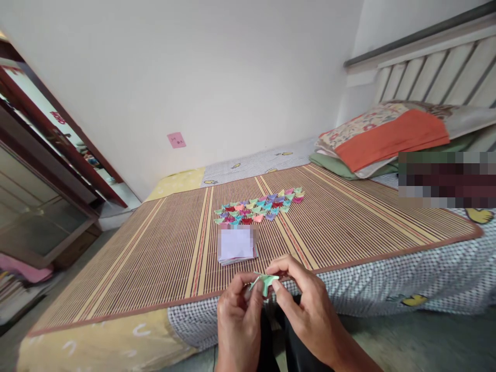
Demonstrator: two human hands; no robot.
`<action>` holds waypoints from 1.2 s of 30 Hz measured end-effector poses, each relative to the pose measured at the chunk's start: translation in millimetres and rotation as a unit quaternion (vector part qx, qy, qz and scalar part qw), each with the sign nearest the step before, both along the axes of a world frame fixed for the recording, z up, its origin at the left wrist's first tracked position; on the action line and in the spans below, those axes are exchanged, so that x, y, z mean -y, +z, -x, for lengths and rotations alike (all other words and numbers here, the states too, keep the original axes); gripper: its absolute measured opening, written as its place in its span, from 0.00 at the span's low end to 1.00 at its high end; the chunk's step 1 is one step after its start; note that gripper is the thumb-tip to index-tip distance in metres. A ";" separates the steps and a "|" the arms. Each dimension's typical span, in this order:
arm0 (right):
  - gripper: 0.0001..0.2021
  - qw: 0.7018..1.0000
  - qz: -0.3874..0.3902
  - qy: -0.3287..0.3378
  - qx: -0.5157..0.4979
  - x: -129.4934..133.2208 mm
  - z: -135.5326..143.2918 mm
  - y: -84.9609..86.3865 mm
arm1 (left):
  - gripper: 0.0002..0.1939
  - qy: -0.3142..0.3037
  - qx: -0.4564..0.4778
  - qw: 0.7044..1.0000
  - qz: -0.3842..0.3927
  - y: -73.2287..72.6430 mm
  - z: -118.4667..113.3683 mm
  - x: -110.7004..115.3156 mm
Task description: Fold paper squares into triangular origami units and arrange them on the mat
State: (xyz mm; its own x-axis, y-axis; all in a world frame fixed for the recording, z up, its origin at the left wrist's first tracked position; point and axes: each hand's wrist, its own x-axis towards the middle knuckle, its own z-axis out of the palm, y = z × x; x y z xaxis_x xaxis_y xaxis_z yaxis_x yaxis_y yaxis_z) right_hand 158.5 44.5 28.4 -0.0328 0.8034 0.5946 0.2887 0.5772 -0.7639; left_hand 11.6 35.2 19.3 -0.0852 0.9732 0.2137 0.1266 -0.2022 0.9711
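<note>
A light green folded paper piece (265, 282) is pinched between my two hands, just in front of the bed's near edge. My left hand (238, 312) grips its left side with thumb and fingers. On the right side, the thumb and forefinger of my right hand (306, 299) close on the paper. Beyond the hands lies a stack of paper sheets (236, 247), with a pale lilac one on top. Behind that stack, several small folded papers (259, 205) in many colours are laid out in rows.
A striped bamboo mat (155, 253) covers most of the bed. Pillows with orange and floral covers (391, 137) are piled at the right by the headboard (437, 67). A pink paper (176, 140) is on the white wall. A doorway and cabinet (34, 206) stand left.
</note>
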 end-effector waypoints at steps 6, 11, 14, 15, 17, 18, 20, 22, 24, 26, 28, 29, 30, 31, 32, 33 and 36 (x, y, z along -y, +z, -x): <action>0.07 1.000 0.001 0.011 -0.006 2.2 -1.7 -0.1 | 0.13 -0.001 0.008 1.000 -0.001 -0.3 0.2 1.4; 0.07 1.000 -0.003 0.011 -0.006 3.8 -1.6 -0.2 | 0.12 -0.012 0.044 0.999 0.004 0.2 -1.3 1.8; 0.07 1.000 -0.001 0.014 -0.007 4.2 -3.0 0.8 | 0.12 -0.016 0.061 0.998 0.010 0.4 -2.4 1.3; 0.07 1.000 0.000 0.018 -0.006 4.2 -3.7 1.2 | 0.13 -0.016 0.060 0.998 0.011 0.3 -2.4 1.2; 0.07 1.000 0.001 0.029 -0.002 3.9 -5.4 2.3 | 0.13 -0.014 0.053 0.998 0.010 -0.1 -1.8 1.0; 0.08 0.999 0.002 0.035 0.001 3.7 -6.3 2.7 | 0.13 -0.015 0.048 0.999 0.007 -0.5 -1.2 1.0; 0.08 0.999 0.002 0.042 0.004 3.3 -8.1 3.0 | 0.12 -0.016 0.041 0.999 0.001 -1.7 0.7 0.8; 0.09 0.999 -0.001 0.041 0.004 3.1 -9.7 2.4 | 0.10 -0.017 0.037 0.999 -0.006 -3.6 2.7 0.1; 0.09 0.999 -0.001 0.037 0.004 3.2 -11.1 1.1 | 0.08 -0.015 0.041 0.999 -0.009 -5.9 4.2 -0.9; 0.09 0.999 0.002 0.038 0.006 3.9 -12.0 -0.4 | 0.08 -0.016 0.047 0.999 -0.009 -7.6 4.8 -1.8; 0.07 0.999 0.010 0.046 0.008 4.7 -12.2 -1.6 | 0.08 -0.016 0.053 0.998 -0.005 -7.9 4.3 -2.1; 0.07 0.999 0.014 0.050 0.008 5.1 -12.0 -1.9 | 0.08 -0.015 0.054 0.998 -0.004 -7.4 3.8 -2.0; 0.06 0.998 0.018 0.052 0.007 5.3 -11.5 -2.1 | 0.09 -0.015 0.054 0.998 -0.004 -6.5 3.2 -1.7; 0.05 0.998 0.021 0.051 0.005 5.3 -10.8 -2.2 | 0.09 -0.016 0.054 0.998 -0.005 -5.3 2.5 -1.3; 0.05 0.999 0.022 0.048 0.003 5.3 -10.1 -2.3 | 0.10 -0.018 0.054 0.998 -0.005 -3.9 1.7 -0.8; 0.05 0.999 0.021 0.046 0.002 5.2 -9.3 -2.3 | 0.10 -0.023 0.056 0.998 -0.005 -2.6 1.0 -0.3; 0.06 0.999 0.020 0.041 0.001 4.8 -7.7 -2.7 | 0.11 -0.035 0.072 0.997 -0.001 0.1 -0.5 0.8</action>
